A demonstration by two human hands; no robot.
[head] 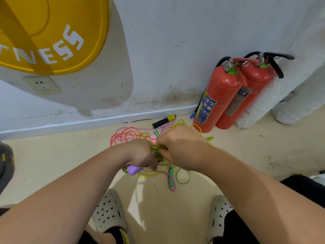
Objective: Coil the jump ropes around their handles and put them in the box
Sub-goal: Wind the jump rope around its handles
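Mostly I see the backs of my own hands, so my fingers are largely hidden. My left hand [140, 154] is clenched round a purple handle [133, 169]; only its rounded end shows below my palm. My right hand [177, 148] pinches a bunch of green rope [158, 148] that is bundled between the two hands, just above that handle. I cannot tell how many turns it makes, or whether it goes round the handle.

Beneath and beyond my hands, more ropes lie tangled on the floor [246, 152]. Loops of pink rope [123, 135] lie to the left, and a braided rope [168, 187] trails toward me past a green handle [171, 178]. A black and yellow handle [163, 121] lies near the skirting. Which rope belongs to which handle is too knotted to make out.

The floor is beige and scuffed. A white wall [175, 50] rises behind it, stained near the bottom, with a socket [43, 85] on it. Above the socket is a yellow sign [52, 32] with white letters, cut off by the frame. Two red extinguishers [218, 95] lean against the wall right of the ropes, with white wrapped pipes [263, 103] beside them. My grey shoes [109, 212] show at the bottom edge. A dark thing [5, 166] at the left edge is cut off and I cannot tell what it is.
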